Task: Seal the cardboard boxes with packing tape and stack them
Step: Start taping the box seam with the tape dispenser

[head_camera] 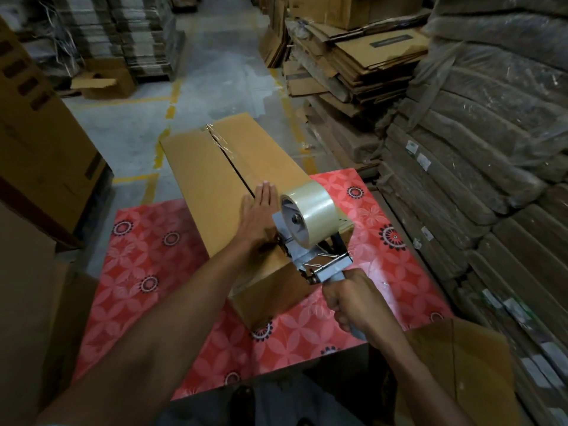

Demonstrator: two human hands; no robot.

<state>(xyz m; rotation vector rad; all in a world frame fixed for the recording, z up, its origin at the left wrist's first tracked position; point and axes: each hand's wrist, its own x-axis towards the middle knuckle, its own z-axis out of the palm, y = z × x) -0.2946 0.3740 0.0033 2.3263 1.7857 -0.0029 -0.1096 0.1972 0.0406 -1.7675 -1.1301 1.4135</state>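
Right hand [350, 299] grips the tape dispenser [310, 232] at the cardboard box's [212, 176] near end; left hand [258, 215] presses flat on top.

- Covering the table: a red floral cloth [147, 256].
- Leaning at right: plastic-wrapped bundles of flattened cardboard [479, 167].
- Running across the grey concrete floor [215, 72]: yellow painted lines [159, 155].
- Sitting far left: an opened small carton [104, 79].
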